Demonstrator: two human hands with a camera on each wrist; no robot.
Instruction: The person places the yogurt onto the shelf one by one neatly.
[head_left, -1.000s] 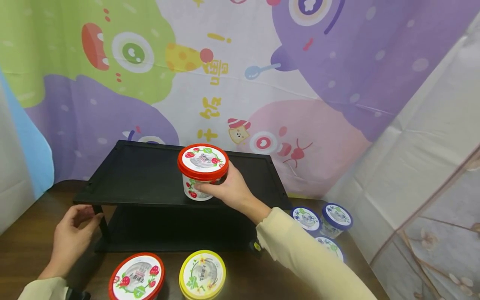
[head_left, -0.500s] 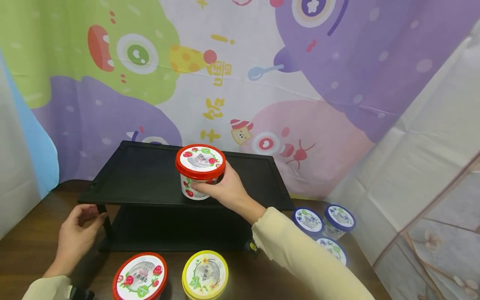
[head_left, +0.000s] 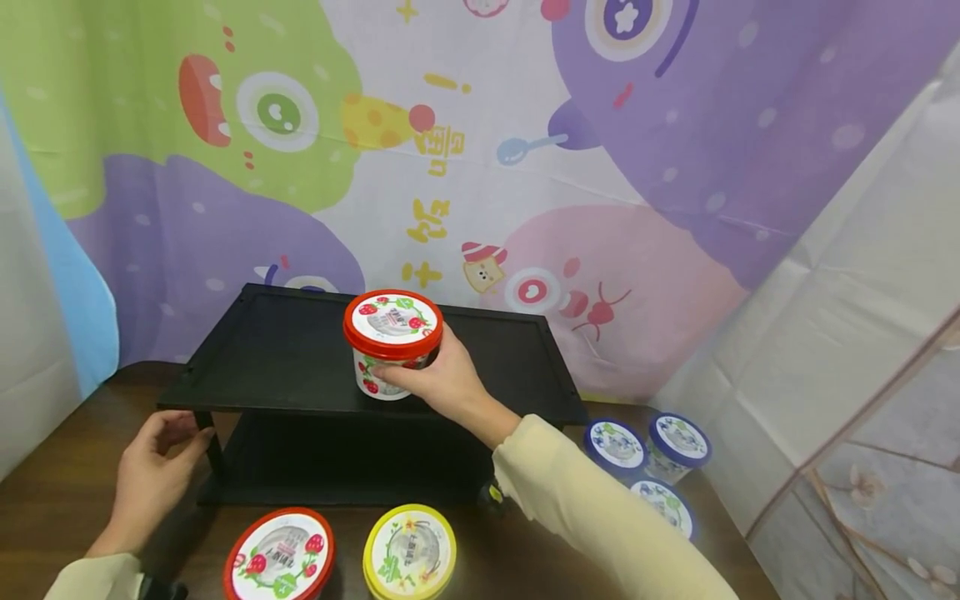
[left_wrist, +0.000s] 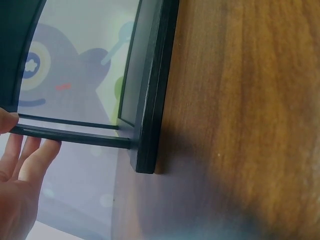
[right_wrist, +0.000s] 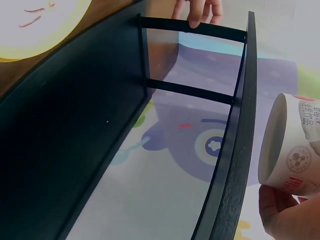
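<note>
My right hand [head_left: 453,383] grips a paper tub [head_left: 392,321] with a red-rimmed lid and strawberry print, thumb across its front. It is held upright over the top board [head_left: 285,358] of a black two-tier shelf; in the right wrist view the tub's base [right_wrist: 275,135] shows a small gap from that board. At the shelf's front left, my left hand [head_left: 153,471] holds a thin black post [left_wrist: 75,136], thumb on one side and fingers on the other. In front of the shelf stand another red-lidded strawberry tub [head_left: 281,554] and a yellow-lidded tub [head_left: 410,550].
Several blue-lidded tubs [head_left: 617,446] stand on the wooden table [head_left: 52,442] to the right of the shelf, one partly hidden by my right sleeve. A cartoon-print curtain [head_left: 480,192] hangs close behind the shelf. The lower tier [head_left: 345,458] lies in shadow.
My right hand has carried the red-lidded tub slightly left over the top board. My left hand keeps its hold on the post. The head view has shifted a little.
</note>
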